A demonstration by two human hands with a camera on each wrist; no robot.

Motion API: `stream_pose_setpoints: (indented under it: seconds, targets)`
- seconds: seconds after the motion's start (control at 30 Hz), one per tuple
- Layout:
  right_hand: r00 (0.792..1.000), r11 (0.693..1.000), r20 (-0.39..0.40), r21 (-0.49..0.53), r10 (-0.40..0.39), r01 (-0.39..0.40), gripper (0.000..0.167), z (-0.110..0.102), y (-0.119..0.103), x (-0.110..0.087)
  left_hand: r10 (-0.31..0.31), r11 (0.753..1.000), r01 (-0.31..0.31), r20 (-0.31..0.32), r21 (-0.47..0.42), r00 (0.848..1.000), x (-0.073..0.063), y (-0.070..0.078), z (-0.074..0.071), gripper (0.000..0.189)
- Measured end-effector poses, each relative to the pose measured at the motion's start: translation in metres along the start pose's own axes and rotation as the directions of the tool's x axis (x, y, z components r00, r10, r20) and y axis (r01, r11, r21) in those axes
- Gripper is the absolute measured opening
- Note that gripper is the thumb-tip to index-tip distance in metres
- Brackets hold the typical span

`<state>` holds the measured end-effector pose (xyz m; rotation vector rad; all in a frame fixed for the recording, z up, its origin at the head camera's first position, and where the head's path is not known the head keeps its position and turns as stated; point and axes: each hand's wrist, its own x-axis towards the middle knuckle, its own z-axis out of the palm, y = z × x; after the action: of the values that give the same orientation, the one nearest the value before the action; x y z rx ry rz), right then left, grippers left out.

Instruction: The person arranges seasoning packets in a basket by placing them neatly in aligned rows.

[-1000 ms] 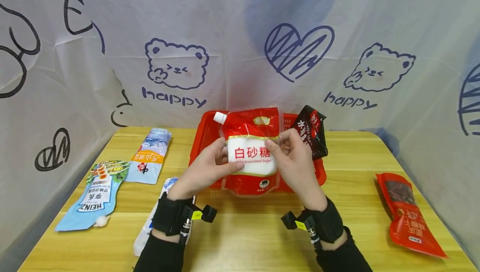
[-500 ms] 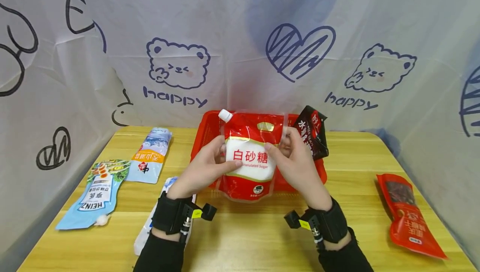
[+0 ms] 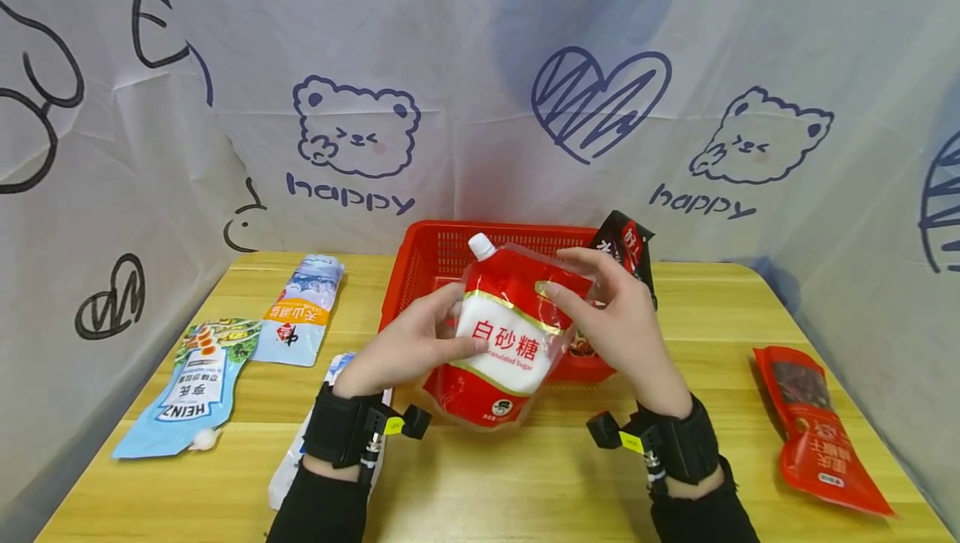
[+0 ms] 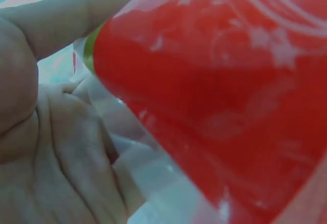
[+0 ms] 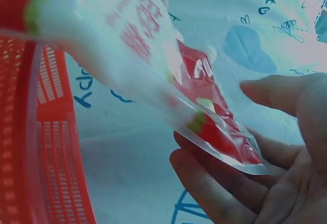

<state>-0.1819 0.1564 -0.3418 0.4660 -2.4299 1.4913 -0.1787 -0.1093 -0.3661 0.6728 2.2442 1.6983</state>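
Note:
A red and white pouch of granulated sugar [image 3: 504, 341] with a white spout cap is held tilted over the front of a red plastic basket [image 3: 418, 264]. My left hand [image 3: 420, 341] grips its left edge, thumb across the front and fingers behind. Close up in the left wrist view, the pouch [image 4: 214, 91] hides part of that grip. In the right wrist view my right hand [image 5: 271, 157] has its thumb lifted away from the pouch [image 5: 148, 45], its fingers lying loosely behind the upper corner. A black packet [image 3: 632, 245] leans at the basket's right end, partly behind my right hand.
On the left lie a light blue Heinz pouch [image 3: 191, 389], a blue and orange salt bag [image 3: 300, 310] and a white package [image 3: 288, 472], partly under my left forearm. A red snack bag [image 3: 817, 430] lies at the right. Behind the wooden table [image 3: 720, 376] hangs a drawn-on cloth [image 3: 465, 43].
The sugar pouch has come down toward me and turned clockwise, uncovering more of the basket. My right hand has shifted right, and its grip has loosened.

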Motion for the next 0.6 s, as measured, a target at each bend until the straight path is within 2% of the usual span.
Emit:
stream_pose_setpoints:
  seconds: [0.1, 0.23, 0.37, 0.5, 0.6]
  targets:
    - [0.999, 0.999, 0.035, -0.047, 0.025, -0.023, 0.039, -0.0044, 0.0004, -0.0010, -0.007, 0.999, 0.006, 0.030, 0.035, 1.000, 0.0005, -0.0014, 0.0004, 0.051]
    - [0.989, 0.995, 0.132, -0.087, 0.062, -0.050, 0.040, -0.0063, 0.0012, -0.0009, 0.006, 0.994, -0.014, 0.073, 0.108, 0.997, 0.0010, -0.0026, 0.0010, 0.051]
    - [0.977, 0.991, 0.209, -0.131, 0.051, -0.024, 0.042, -0.0031, 0.0032, 0.0005, 0.025, 0.985, -0.043, 0.107, 0.166, 0.994, 0.0018, -0.0040, 0.0017, 0.051]
    - [0.982, 0.986, 0.188, -0.164, -0.002, 0.033, 0.031, 0.0001, 0.0035, 0.0002, 0.021, 0.984, -0.041, 0.115, 0.172, 0.993, 0.0018, -0.0034, 0.0022, 0.050]
    - [0.988, 0.985, 0.147, -0.161, -0.041, 0.065, 0.022, -0.0010, 0.0019, -0.0009, 0.015, 0.989, -0.031, 0.114, 0.143, 0.993, 0.0018, -0.0024, 0.0025, 0.049]
